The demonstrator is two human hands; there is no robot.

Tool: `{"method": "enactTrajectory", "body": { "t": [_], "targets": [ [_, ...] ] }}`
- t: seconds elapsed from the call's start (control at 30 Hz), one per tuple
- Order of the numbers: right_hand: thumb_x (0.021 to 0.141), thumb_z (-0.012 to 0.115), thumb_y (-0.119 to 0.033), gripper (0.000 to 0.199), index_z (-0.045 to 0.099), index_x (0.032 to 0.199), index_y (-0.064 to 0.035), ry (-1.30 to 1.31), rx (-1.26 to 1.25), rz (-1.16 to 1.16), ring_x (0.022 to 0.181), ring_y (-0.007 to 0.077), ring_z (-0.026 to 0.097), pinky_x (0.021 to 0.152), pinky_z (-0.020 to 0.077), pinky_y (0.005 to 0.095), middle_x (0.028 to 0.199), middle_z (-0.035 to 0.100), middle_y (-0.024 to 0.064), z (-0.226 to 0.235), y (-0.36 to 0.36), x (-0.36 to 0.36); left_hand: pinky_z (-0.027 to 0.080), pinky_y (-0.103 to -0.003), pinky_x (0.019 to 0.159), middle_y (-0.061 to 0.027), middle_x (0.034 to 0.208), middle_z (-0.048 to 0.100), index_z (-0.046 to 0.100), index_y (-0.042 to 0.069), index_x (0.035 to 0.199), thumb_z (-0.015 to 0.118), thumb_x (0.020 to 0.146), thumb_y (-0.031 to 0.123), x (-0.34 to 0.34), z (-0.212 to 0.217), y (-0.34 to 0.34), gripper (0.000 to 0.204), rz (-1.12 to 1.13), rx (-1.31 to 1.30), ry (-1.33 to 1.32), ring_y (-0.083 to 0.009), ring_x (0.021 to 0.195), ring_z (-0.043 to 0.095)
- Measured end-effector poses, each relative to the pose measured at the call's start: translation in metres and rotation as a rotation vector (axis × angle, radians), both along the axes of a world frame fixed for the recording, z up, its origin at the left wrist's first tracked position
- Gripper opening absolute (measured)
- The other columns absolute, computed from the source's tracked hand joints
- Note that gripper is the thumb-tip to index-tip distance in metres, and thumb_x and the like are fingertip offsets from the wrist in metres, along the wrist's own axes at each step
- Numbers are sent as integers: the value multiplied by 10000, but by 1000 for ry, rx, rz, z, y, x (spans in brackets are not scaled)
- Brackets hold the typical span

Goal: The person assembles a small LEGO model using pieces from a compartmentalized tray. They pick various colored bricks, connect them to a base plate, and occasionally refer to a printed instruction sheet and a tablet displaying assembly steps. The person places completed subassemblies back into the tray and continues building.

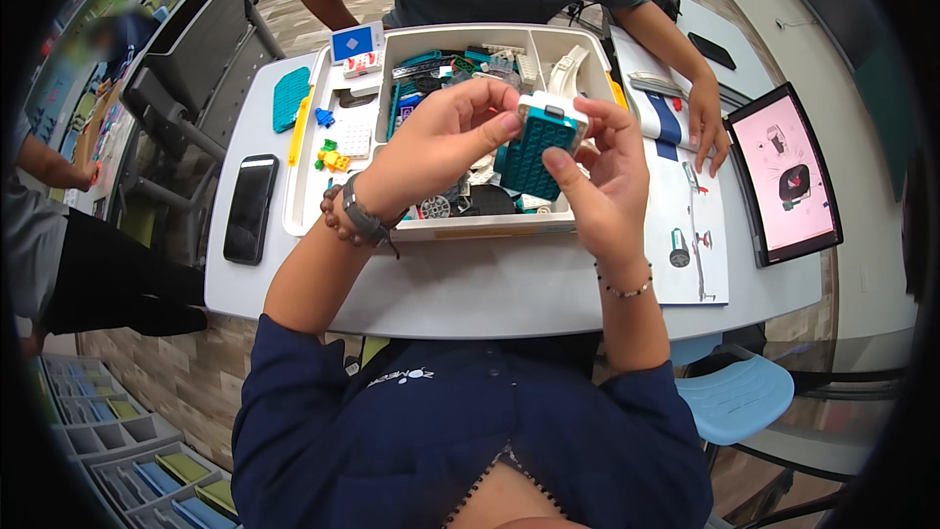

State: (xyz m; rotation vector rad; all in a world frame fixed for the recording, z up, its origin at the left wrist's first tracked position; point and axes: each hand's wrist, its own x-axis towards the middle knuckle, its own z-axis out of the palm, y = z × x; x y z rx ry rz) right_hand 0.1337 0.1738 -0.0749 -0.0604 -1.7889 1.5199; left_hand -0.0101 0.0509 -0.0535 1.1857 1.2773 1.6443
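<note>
Both my hands hold one teal and white block (541, 142) with a studded face, raised above the white parts tray (490, 228). My left hand (436, 142) pinches its top left edge with thumb and fingers. My right hand (599, 176) wraps its right side, thumb on the studded face. The tray below holds several loose building pieces in grey, black and teal. A watch and a bead bracelet sit on my left wrist.
A black phone (250, 208) lies at the table's left. A teal plate (291, 98) and small coloured bricks (331, 157) rest in the tray lid. An instruction booklet (690, 225) and a tablet (788, 176) lie right. Another person's hand (707, 127) rests on the booklet.
</note>
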Motion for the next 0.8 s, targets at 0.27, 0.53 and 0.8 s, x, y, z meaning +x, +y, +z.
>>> {"method": "enactTrajectory", "body": {
  "t": [0.27,0.53,0.8],
  "targets": [
    [904,566,-147,327,457,1193,-40,94,-675,414,1043,160,566,871,498,321,1086,574,92,13,6,-36,443,-280,884,-64,1148,528,456,20,1213,520,914,218,-10,8,-17,364,109,96,-47,-106,1032,521],
    [964,455,-212,261,460,1140,-20,163,-1189,564,1029,186,545,930,496,346,1072,527,92,1,-14,-58,461,-290,876,-96,1175,528,449,8,1277,634,861,153,-11,-5,-21,479,359,189,373,-129,989,562],
    [941,517,-217,275,450,1108,-10,108,-1265,500,1006,181,536,881,534,315,1027,505,88,4,-37,-63,456,-319,871,-98,1194,493,344,126,1391,639,854,256,-25,-8,-38,627,307,152,385,-169,1031,518]
  ]
}}
